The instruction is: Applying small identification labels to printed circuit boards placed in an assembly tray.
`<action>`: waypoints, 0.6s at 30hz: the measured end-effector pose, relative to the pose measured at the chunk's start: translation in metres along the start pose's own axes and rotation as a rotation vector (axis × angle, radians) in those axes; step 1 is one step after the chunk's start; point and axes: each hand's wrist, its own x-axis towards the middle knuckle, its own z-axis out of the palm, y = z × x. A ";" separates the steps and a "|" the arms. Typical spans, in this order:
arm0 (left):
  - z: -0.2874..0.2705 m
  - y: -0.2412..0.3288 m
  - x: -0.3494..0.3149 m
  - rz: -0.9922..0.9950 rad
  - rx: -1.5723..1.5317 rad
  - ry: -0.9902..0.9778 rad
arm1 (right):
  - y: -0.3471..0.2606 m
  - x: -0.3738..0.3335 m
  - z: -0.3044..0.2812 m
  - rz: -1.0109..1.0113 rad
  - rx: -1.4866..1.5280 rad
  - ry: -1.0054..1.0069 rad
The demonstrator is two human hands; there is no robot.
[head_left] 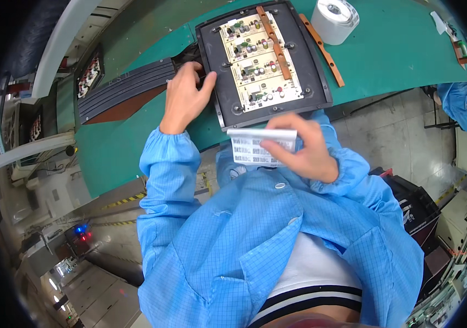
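My right hand (312, 150) pinches a white sheet of printed labels (248, 152) between thumb and fingers, just off the near edge of a black tray (219, 90). At the tray's left side is my left hand (185, 98), thumb apart from its bent fingers and nothing visible in it. Whether its fingertips touch the tray edge I cannot tell. Inside the tray lies a cream panel of circuit boards (266, 87) with small upright components. A brown strip with notches (272, 37) rests lengthwise across the boards.
On the green-covered bench (386, 60), a second brown strip (325, 54) lies right of the tray, by a roll of white labels (334, 24). A dark ribbed conveyor-like piece (126, 87) runs to the left. A blue-sleeved person (466, 106) is at the far right.
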 end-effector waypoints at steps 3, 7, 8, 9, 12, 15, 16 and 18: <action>-0.018 0.025 -0.021 -0.007 -0.428 0.091 | -0.004 0.008 -0.010 0.129 0.066 0.032; -0.020 0.070 -0.068 0.071 -1.013 -0.163 | -0.001 0.022 -0.025 0.202 0.050 -0.099; -0.016 0.073 -0.073 0.106 -0.911 -0.152 | 0.001 0.024 -0.028 0.210 0.023 -0.172; -0.010 0.077 -0.078 0.064 -0.969 -0.146 | 0.001 0.026 -0.027 0.219 0.024 -0.176; 0.002 0.076 -0.086 0.035 -1.008 -0.105 | 0.002 0.033 -0.027 0.144 0.016 -0.109; 0.011 0.080 -0.093 0.024 -1.008 -0.036 | 0.000 0.038 -0.041 0.142 -0.113 -0.329; 0.013 0.081 -0.095 0.000 -1.028 -0.003 | -0.001 0.040 -0.041 0.148 -0.111 -0.331; 0.015 0.080 -0.098 0.034 -0.939 -0.003 | -0.004 0.047 -0.037 0.030 -0.098 -0.267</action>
